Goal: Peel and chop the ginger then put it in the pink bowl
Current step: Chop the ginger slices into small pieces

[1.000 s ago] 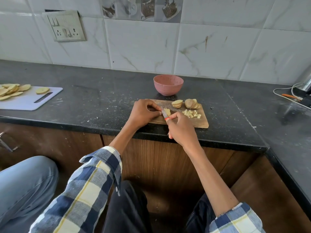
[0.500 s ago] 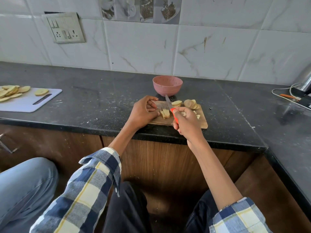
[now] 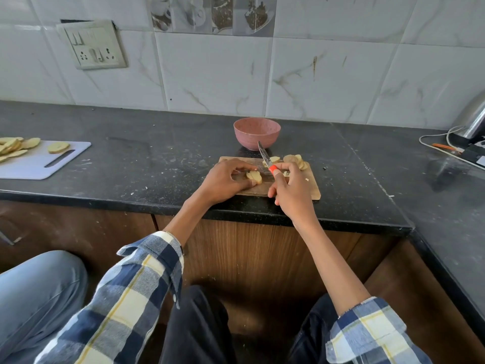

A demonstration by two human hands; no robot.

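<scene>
A small wooden cutting board (image 3: 313, 191) lies near the counter's front edge. My left hand (image 3: 223, 181) pinches a peeled ginger piece (image 3: 254, 176) down on the board between fingers and thumb. My right hand (image 3: 290, 190) grips a knife (image 3: 265, 158) by its orange handle, blade raised and pointing away toward the bowl, just right of the held piece. More ginger slices (image 3: 295, 161) lie at the board's far right. Chopped bits are mostly hidden behind my right hand. The pink bowl (image 3: 256, 132) stands just behind the board; its inside looks bare.
A white cutting board (image 3: 39, 164) with pale slices sits at the far left of the black counter (image 3: 157, 158). A steel kettle (image 3: 472, 119) with cables stands at the right corner. Another person's blue-clad leg (image 3: 34, 298) is at lower left.
The knife lifted from the board and its blade now tilts up toward the bowl. My left hand shifted its hold on the ginger piece. The camera moved closer.
</scene>
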